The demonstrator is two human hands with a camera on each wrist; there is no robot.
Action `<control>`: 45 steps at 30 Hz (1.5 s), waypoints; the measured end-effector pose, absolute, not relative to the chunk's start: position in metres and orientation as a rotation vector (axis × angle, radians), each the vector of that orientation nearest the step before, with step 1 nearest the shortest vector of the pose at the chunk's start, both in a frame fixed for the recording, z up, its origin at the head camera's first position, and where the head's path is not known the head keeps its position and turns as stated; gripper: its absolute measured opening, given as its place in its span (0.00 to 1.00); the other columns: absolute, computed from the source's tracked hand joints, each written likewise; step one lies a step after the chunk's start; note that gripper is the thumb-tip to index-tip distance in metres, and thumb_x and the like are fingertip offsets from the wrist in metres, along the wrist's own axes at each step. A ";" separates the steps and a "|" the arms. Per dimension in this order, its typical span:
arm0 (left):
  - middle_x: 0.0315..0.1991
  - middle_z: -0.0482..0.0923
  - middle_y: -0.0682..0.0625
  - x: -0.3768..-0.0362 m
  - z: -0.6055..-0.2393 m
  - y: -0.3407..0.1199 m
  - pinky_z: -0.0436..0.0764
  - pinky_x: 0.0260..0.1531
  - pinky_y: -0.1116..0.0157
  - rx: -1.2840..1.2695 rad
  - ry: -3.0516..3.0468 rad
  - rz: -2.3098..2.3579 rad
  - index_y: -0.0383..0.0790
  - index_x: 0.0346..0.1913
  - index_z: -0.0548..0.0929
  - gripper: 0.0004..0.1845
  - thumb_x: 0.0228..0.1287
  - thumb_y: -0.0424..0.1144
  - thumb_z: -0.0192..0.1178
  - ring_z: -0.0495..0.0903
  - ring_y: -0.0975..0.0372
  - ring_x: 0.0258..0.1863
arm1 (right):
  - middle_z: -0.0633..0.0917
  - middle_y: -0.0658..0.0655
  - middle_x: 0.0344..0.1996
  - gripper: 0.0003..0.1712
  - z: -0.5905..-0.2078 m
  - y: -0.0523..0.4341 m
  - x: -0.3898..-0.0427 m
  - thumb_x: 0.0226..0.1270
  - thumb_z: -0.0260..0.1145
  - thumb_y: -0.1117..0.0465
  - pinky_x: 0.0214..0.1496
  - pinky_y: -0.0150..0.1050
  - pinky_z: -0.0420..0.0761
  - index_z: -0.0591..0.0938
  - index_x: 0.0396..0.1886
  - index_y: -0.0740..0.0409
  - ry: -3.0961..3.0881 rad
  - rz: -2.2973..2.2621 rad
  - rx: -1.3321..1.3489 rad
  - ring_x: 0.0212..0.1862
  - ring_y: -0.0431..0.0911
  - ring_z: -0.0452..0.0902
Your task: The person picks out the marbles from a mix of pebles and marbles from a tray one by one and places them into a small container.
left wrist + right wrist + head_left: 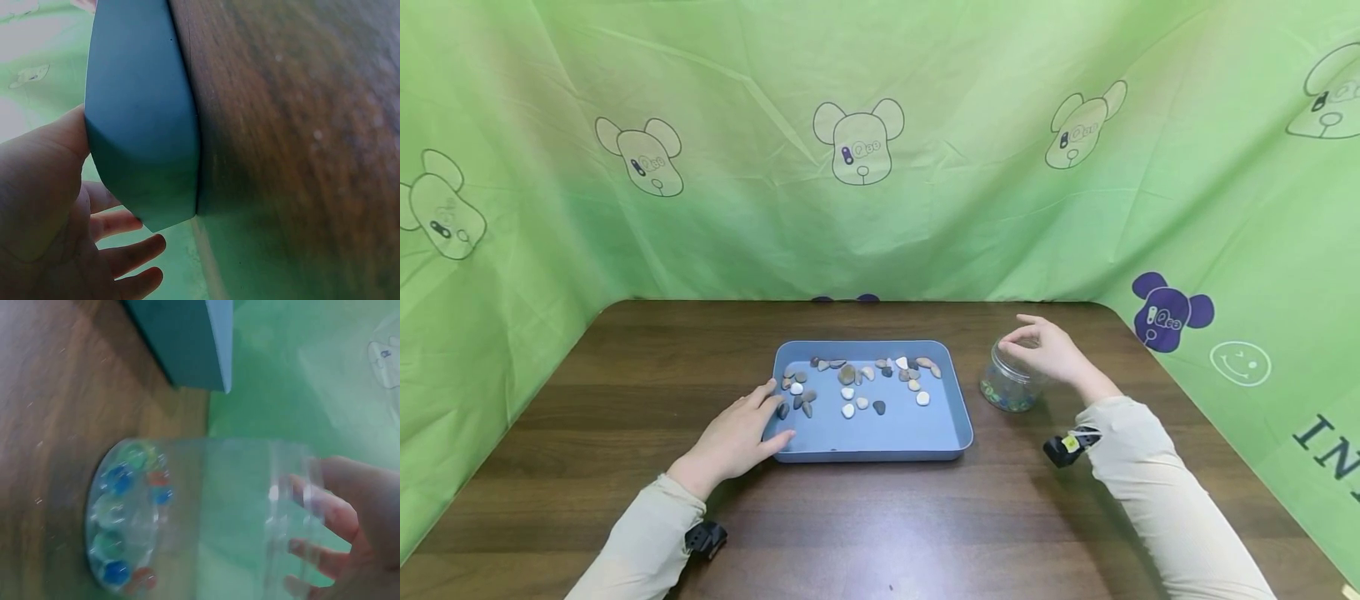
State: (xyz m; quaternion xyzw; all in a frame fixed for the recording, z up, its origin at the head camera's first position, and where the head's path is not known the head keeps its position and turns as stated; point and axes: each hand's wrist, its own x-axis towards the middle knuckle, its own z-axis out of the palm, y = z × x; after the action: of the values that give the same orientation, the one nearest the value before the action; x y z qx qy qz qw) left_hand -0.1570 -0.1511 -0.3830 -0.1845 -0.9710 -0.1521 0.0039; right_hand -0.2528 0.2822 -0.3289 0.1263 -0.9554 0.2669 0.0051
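Bare worktop [880, 517] lies open between and below both hands. The tray [958, 417] blocks the left hand [737, 433]; the jar [1009, 387] stands under the right hand [1048, 350].

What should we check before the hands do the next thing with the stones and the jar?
1. Blue tray flat on the wooden table: ok.
2. Left hand steadying the tray's near left corner: ok, it touches the rim.
3. Stones all inside the tray: ok.
4. Glass jar upright, without a lid: ok.
5. Right hand at the jar's mouth: ok, fingers sit at the rim.
6. Right hand carrying a stone: cannot tell.
7. Room left in the jar: ok, coloured marbles cover only the bottom.
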 end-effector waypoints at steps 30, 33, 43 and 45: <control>0.67 0.63 0.34 -0.158 -0.380 -0.152 0.67 0.63 0.48 -0.602 -3.027 -0.443 0.31 0.59 0.73 0.29 0.63 0.50 0.56 0.66 0.43 0.65 | 0.70 0.65 0.65 0.13 -0.309 0.212 -0.261 0.62 0.64 0.58 0.70 0.57 0.58 0.84 0.43 0.62 -2.740 1.075 0.527 0.68 0.61 0.60; 0.67 0.63 0.34 -0.159 -0.381 -0.152 0.67 0.63 0.48 -0.599 -3.033 -0.443 0.31 0.59 0.73 0.29 0.63 0.50 0.56 0.66 0.43 0.65 | 0.69 0.65 0.65 0.14 -0.309 0.203 -0.261 0.62 0.64 0.58 0.70 0.59 0.57 0.84 0.43 0.62 -2.738 1.081 0.546 0.68 0.62 0.60; 0.67 0.63 0.34 -0.159 -0.382 -0.152 0.68 0.63 0.48 -0.592 -3.035 -0.437 0.31 0.59 0.73 0.29 0.63 0.51 0.56 0.66 0.43 0.64 | 0.69 0.62 0.65 0.12 -0.312 0.180 -0.267 0.62 0.65 0.57 0.69 0.57 0.59 0.84 0.42 0.59 -2.723 1.117 0.637 0.69 0.59 0.60; 0.66 0.63 0.34 -0.159 -0.382 -0.152 0.68 0.63 0.48 -0.594 -3.033 -0.437 0.31 0.59 0.73 0.29 0.63 0.51 0.56 0.66 0.43 0.64 | 0.69 0.61 0.65 0.12 -0.314 0.176 -0.270 0.62 0.65 0.57 0.70 0.57 0.59 0.85 0.41 0.59 -2.718 1.133 0.647 0.69 0.58 0.60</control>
State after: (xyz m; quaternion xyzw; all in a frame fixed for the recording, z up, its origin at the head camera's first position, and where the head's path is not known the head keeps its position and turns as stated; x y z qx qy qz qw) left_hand -0.1590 -0.1519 -0.3815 -0.1903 -0.9716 -0.1400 0.0102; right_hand -0.2698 0.1760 -0.3136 0.2142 -0.8996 0.3752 0.0633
